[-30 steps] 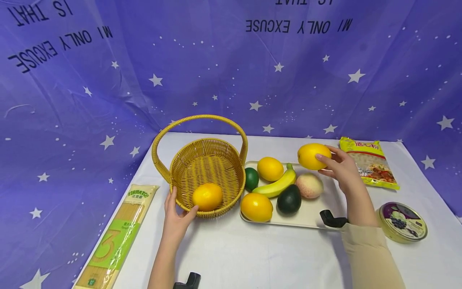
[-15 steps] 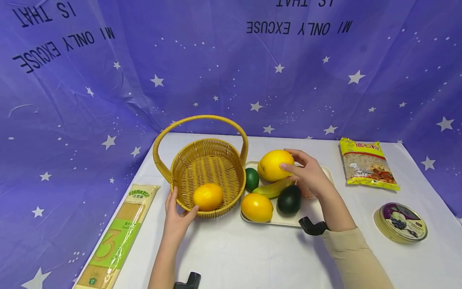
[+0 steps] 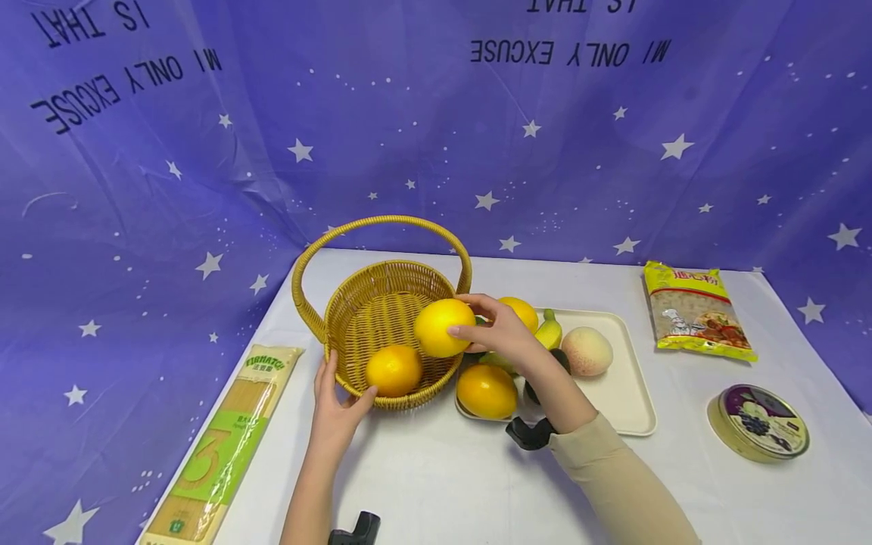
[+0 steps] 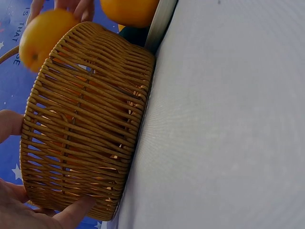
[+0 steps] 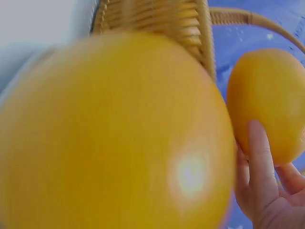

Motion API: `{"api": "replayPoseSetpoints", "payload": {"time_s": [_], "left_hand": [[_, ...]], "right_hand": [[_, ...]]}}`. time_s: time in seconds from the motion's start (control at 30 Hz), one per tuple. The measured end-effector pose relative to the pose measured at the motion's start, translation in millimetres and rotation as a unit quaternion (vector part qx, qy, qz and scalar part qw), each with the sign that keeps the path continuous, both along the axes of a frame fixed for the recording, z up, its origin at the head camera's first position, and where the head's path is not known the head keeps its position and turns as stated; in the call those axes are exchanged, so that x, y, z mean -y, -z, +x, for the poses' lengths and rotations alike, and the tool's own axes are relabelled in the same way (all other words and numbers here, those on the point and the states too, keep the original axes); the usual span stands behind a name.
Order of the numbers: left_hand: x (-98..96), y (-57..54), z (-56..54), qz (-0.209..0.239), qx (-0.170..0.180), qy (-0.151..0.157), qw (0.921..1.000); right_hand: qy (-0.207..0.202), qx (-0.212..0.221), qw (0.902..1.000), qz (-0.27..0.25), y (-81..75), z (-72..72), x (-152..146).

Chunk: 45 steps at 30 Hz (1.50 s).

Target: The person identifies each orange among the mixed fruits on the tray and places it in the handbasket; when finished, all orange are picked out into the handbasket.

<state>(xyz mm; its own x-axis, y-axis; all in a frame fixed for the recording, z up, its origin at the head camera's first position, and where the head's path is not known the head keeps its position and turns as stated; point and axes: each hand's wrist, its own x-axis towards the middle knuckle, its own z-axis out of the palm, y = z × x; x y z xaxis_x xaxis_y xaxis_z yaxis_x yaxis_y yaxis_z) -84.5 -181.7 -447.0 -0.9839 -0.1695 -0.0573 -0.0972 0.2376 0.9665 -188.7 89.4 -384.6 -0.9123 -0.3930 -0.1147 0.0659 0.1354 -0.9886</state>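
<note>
My right hand pinches a yellow oval fruit between thumb and fingers, above the right rim of the wicker basket. In the right wrist view this held fruit sits at the fingertips. My left hand grips the basket's near left side; in the left wrist view, a finger lies along the outer wall. Another yellow-orange fruit rests inside the basket. A cream tray stands right of it, bearing a peach, banana, two yellow fruits and dark green fruits, partly hidden by my right arm.
A tall basket handle arches above the basket. Left of it lies a pack of spaghetti. To the right are a yellow food bag and a round tin, on a white-covered table.
The right hand has carried the yellow fruit leftward from above the tray's far right side to the basket's right rim. The left hand has stayed on the basket.
</note>
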Motion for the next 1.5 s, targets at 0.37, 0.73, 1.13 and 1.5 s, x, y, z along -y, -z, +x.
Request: {"api": "replayPoseSetpoints", "payload": {"time_s": [0.37,0.73,1.13,1.5], "left_hand": [[0.6,-1.4,-1.3,0.011,-0.002,0.005,0.9999],[3.0,0.9,-2.6,0.002,0.000,0.001,1.0000],[1.5,1.9,-0.1,0.014,0.003,0.004,0.9999],[3.7,2.9,-1.4,0.012,0.007,0.004,0.9999]], "right_hand": [[-0.018,-0.022,0.9995,0.015,3.9,-20.9,57],[-0.043,-0.113,0.9864,0.111,8.1,-33.0,106],[-0.069,-0.090,0.9820,0.151,27.5,-40.0,135],[-0.077,-0.078,0.9785,0.175,33.1,-40.0,143]]}}
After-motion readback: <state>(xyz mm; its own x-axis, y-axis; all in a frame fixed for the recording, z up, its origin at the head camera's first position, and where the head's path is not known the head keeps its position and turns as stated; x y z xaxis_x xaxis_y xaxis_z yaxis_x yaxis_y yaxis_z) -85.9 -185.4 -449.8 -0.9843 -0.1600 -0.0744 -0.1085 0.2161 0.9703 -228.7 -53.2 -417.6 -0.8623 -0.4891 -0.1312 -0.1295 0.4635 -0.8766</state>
